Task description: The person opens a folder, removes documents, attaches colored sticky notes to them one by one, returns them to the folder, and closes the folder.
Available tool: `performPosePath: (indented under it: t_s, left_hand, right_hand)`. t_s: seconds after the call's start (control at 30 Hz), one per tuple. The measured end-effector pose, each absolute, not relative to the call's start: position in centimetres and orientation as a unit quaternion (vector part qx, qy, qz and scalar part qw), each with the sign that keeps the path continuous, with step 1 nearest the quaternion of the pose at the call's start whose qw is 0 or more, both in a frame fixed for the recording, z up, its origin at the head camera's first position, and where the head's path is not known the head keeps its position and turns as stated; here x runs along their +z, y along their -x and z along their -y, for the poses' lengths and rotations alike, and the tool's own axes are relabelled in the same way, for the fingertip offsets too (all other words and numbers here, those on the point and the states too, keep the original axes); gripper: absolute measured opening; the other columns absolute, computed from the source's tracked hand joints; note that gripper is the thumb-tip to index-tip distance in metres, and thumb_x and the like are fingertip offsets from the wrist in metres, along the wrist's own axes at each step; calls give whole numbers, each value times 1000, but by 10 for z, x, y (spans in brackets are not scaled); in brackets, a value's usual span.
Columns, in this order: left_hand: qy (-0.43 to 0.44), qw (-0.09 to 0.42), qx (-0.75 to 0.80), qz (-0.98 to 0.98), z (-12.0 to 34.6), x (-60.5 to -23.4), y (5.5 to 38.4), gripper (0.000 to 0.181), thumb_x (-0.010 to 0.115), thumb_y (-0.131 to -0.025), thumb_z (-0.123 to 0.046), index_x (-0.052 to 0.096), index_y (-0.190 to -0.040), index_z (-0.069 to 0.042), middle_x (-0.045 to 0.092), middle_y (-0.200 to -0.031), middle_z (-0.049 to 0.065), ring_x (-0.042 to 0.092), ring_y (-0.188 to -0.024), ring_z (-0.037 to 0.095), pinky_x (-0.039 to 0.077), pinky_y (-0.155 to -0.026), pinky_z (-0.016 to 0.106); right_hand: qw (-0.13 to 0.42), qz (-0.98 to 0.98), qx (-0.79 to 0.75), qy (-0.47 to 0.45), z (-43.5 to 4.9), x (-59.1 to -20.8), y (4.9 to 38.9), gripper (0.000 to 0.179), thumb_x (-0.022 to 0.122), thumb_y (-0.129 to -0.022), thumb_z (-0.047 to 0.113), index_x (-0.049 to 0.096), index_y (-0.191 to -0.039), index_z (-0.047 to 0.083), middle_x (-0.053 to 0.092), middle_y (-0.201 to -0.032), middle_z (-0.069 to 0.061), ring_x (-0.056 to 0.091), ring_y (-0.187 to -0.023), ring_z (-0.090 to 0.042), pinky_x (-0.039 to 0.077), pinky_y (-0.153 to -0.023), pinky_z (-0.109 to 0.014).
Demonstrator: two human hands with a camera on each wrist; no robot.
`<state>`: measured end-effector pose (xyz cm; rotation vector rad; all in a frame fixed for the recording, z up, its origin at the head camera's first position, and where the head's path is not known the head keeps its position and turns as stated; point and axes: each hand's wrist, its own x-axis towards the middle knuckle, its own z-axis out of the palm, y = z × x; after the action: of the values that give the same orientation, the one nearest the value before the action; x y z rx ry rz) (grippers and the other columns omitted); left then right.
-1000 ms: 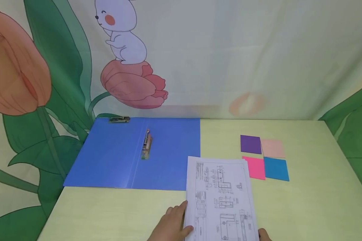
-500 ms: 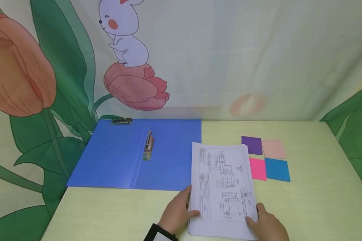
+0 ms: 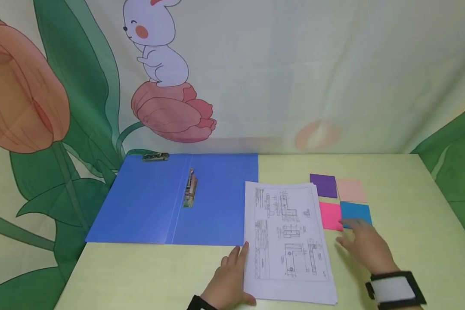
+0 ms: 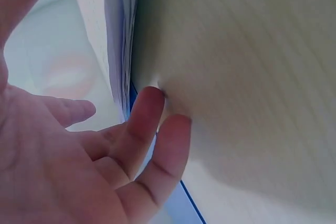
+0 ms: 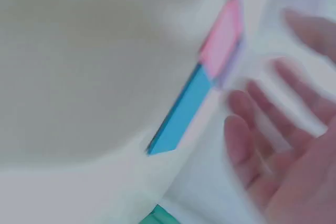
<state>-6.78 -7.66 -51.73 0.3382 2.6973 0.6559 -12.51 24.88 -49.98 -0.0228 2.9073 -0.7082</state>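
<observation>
A stack of white paper sheets [image 3: 271, 258], its top sheet printed with technical drawings, lies on the table and overlaps the right edge of a blue clip folder [image 3: 221, 215]. My left hand [image 3: 229, 275] rests along the stack's left edge, fingers extended. In the left wrist view, the sheet edges [image 4: 118, 35] rise beside the thumb and fingers [image 4: 170, 150], which grip nothing. Over the front edge of a blue sticky note pad [image 3: 358, 210], my right hand [image 3: 370, 247] hovers with loosely bent fingers and holds nothing. The right wrist view shows it blurred, apart from the pads.
Beside the blue pad lie pink [image 3: 331, 215], purple [image 3: 323, 186] and pale peach [image 3: 351, 190] pads in a square. Metal clips [image 3: 190, 188] sit on the open folder. A printed curtain [image 3: 248, 86] hangs behind the table [image 3: 418, 215].
The stack moved forward, then settled. My right hand let go of its right edge and moved up and right to the sticky note pads. My left hand stayed at the left edge.
</observation>
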Motion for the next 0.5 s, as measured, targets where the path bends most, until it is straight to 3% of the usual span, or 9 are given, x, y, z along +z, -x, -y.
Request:
performPosePath:
  t_s: [0.07,0.13,0.33,0.5]
  left_hand:
    - [-115,162,242,-950,79,-518,66,128,90,-48,-39,16,-147,-6,29,-143,23,38,-116,37,42,-85,49]
    - [-110,160,254,-948,81,-518,64,126,90,-50,-37,17,-147,-5,29,-143,23,38,-118,37,41,-87,50]
    - [-111,179,252,-945,88,-515,60,109,86,-59,-38,26,-144,-4,33,-141,23,41,-112,36,42,-84,49]
    - [-118,180,251,-944,92,-515,59,102,81,-65,-42,28,-144,-5,31,-143,20,39,-115,34,40,-87,48]
  right_hand:
    - [40,-974,-211,72,-255,-507,148,63,78,-74,21,52,-128,0,43,-134,-24,42,-116,-45,39,-89,-58]
    - [37,-975,-186,118,-261,-518,164,70,80,-71,24,51,-130,1,38,-140,-21,34,-123,-46,29,-96,-61]
    - [19,-982,-87,164,-284,-531,179,58,78,-70,35,64,-117,5,54,-127,-16,42,-121,-39,16,-100,-63]
    - [3,-976,-68,209,-298,-524,177,35,72,-79,27,70,-107,7,60,-121,-13,38,-124,-40,17,-101,-60]
